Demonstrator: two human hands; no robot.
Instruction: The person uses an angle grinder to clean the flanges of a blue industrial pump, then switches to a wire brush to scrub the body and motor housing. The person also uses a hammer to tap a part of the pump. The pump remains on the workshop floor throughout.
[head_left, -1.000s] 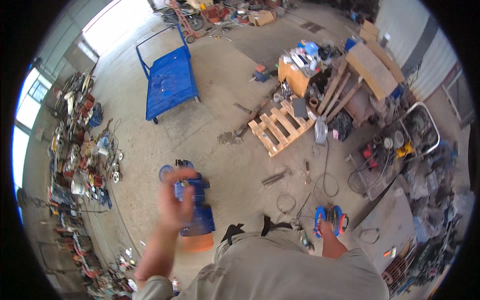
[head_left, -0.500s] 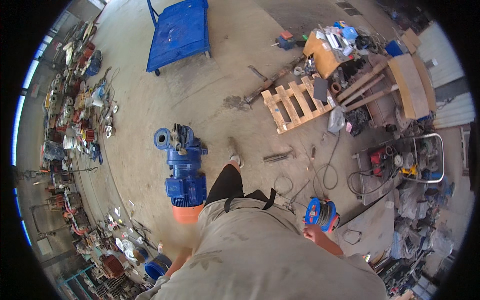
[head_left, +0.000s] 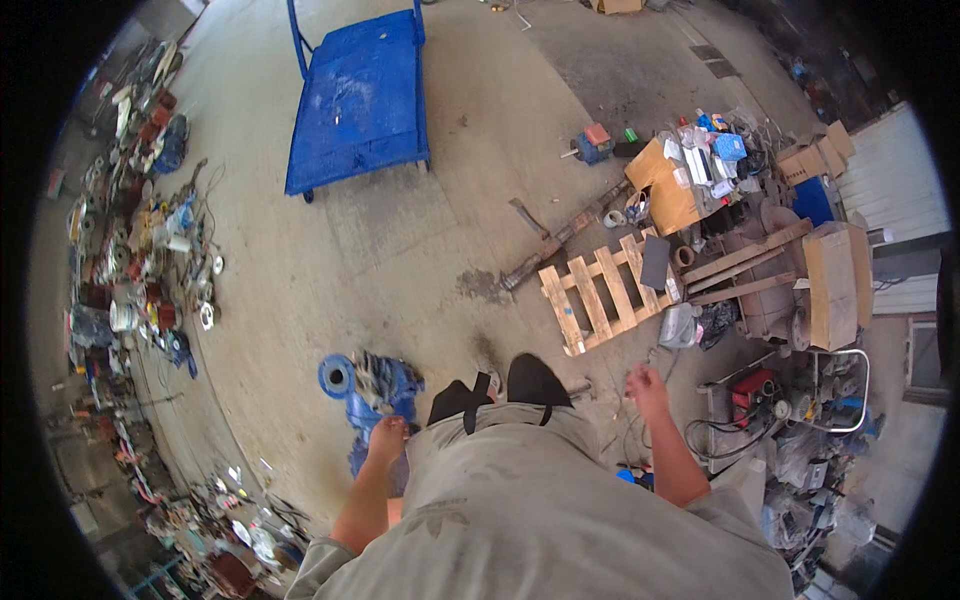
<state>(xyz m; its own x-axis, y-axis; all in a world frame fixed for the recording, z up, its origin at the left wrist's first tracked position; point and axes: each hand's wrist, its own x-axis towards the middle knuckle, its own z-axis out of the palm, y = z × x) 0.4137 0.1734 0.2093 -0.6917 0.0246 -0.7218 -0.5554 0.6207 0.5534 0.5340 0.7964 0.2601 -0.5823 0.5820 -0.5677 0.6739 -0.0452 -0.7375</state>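
My left hand (head_left: 388, 438) hangs in front of a blue pump with a motor (head_left: 359, 408) on the floor, its fingers loosely curled with nothing visible in them. Part of the pump is hidden behind this hand and forearm, and whether they touch is not plain. Out to the right, my right hand (head_left: 646, 388) hovers in the air with its fingers somewhat apart, holding nothing. Below that forearm, a blue cable reel (head_left: 628, 475) shows only in part.
Ahead stands a blue platform cart (head_left: 360, 100). A wooden pallet (head_left: 605, 295) lies right of centre, near a cluttered wooden box (head_left: 665, 190). Machinery with a metal frame (head_left: 845, 428) and hoses stands at right. Piled parts (head_left: 120, 310) line the left side.
Both my hands have risen forward from beside my body. The view has shifted forward, so pump, pallet and cart appear lower, and my body now covers more of the pump and reel.
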